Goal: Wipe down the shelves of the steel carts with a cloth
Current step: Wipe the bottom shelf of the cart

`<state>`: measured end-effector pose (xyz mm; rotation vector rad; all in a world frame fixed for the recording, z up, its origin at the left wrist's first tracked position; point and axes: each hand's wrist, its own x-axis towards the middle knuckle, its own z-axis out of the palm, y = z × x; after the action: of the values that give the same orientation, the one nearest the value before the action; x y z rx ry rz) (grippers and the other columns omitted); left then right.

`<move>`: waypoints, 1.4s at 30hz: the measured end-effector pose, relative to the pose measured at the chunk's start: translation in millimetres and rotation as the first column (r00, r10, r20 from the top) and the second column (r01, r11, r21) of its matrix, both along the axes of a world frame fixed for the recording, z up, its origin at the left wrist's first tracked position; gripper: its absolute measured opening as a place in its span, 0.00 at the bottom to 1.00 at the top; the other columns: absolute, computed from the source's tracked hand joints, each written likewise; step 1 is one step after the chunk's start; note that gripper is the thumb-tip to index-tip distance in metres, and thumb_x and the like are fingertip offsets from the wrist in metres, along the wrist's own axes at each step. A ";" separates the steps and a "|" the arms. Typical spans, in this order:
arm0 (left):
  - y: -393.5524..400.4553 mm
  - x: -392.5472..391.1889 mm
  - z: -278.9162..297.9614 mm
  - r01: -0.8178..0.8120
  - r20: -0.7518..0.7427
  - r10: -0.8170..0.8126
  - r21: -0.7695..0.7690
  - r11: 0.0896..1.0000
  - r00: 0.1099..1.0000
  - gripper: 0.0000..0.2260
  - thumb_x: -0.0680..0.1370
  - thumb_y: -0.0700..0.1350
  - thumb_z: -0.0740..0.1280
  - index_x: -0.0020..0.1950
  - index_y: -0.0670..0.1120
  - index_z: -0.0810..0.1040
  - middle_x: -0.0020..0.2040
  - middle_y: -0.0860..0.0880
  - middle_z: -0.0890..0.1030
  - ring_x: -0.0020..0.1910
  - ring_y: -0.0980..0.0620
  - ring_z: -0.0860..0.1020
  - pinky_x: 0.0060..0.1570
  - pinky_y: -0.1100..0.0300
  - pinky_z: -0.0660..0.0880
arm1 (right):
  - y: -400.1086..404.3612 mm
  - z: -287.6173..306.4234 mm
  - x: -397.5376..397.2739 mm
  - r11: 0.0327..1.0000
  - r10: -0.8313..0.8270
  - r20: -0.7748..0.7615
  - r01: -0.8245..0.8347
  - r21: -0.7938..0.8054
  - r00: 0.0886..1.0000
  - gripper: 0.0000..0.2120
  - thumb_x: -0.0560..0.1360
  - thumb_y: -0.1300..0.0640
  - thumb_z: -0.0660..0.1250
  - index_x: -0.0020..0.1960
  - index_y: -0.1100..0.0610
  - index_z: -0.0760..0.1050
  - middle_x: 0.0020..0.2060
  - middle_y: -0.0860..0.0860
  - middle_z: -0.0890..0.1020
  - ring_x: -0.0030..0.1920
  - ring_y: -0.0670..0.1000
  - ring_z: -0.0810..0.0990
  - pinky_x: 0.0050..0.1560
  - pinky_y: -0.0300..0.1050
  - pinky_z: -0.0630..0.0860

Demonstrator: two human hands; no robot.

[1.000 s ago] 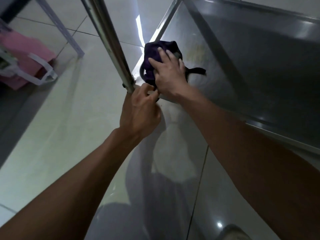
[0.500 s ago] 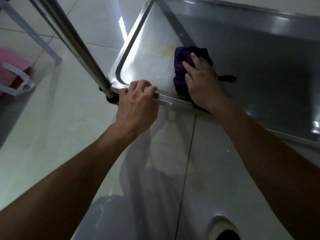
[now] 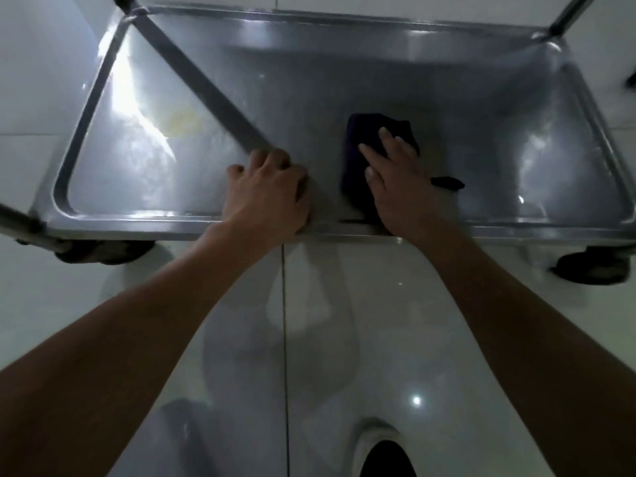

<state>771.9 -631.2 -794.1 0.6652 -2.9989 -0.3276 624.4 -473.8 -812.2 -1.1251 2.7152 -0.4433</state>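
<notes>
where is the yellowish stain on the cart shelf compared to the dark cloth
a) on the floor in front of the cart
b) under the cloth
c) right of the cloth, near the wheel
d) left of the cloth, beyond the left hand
d: the yellowish stain lies on the shelf left of the dark cloth, which the right hand presses flat; the left hand grips the near rim between them.

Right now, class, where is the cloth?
In the head view the dark cloth lies on the cart shelf near its front rim, pressed under the right hand, right of the left hand.
</notes>
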 end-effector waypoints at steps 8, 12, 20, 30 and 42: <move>-14.7 8.7 -2.5 0.057 0.011 -0.058 0.028 0.998 0.998 0.16 0.80 0.56 0.59 0.65 0.55 0.78 0.68 0.49 0.74 0.69 0.45 0.67 0.67 0.40 0.64 | -34.6 -5.5 -20.9 0.999 0.033 -0.031 -0.032 0.032 0.999 0.22 0.85 0.50 0.49 0.79 0.44 0.59 0.81 0.50 0.50 0.80 0.55 0.47 0.78 0.60 0.49; -47.1 35.1 -1.8 -0.051 -0.075 0.049 -0.028 0.998 0.996 0.17 0.80 0.56 0.60 0.64 0.53 0.80 0.69 0.46 0.74 0.73 0.45 0.64 0.68 0.41 0.63 | -60.0 -9.0 -0.8 1.000 0.011 -0.063 -0.011 -0.011 0.998 0.22 0.85 0.49 0.49 0.78 0.46 0.60 0.81 0.51 0.50 0.80 0.55 0.47 0.78 0.62 0.47; -95.7 114.8 1.1 -0.265 -0.020 0.264 -0.118 0.957 0.964 0.16 0.80 0.55 0.63 0.65 0.52 0.79 0.69 0.45 0.74 0.71 0.44 0.67 0.63 0.41 0.67 | -137.6 -9.0 39.9 0.982 0.191 -0.060 -0.190 0.015 0.980 0.22 0.85 0.49 0.47 0.79 0.46 0.57 0.81 0.51 0.47 0.80 0.55 0.44 0.78 0.63 0.46; -125.0 175.0 4.5 -0.399 -0.020 0.400 -0.126 0.908 0.916 0.20 0.79 0.61 0.65 0.62 0.50 0.81 0.64 0.48 0.78 0.64 0.45 0.72 0.61 0.45 0.71 | -235.2 -9.0 91.5 0.943 0.333 -0.046 -0.333 0.013 0.942 0.22 0.82 0.48 0.53 0.76 0.44 0.62 0.81 0.51 0.50 0.80 0.55 0.47 0.76 0.65 0.46; -115.1 169.6 10.7 -0.339 -0.009 0.342 -0.167 0.926 0.940 0.14 0.81 0.54 0.63 0.59 0.49 0.83 0.58 0.48 0.81 0.58 0.44 0.76 0.55 0.47 0.74 | -291.0 4.2 141.1 0.831 0.556 0.061 -0.555 -0.037 0.829 0.22 0.84 0.50 0.51 0.77 0.44 0.62 0.81 0.49 0.50 0.80 0.53 0.47 0.78 0.60 0.47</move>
<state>941.4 -746.3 -783.4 1.1512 -2.8100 -0.0498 765.5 -764.8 -808.0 -1.7814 2.1707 -0.3982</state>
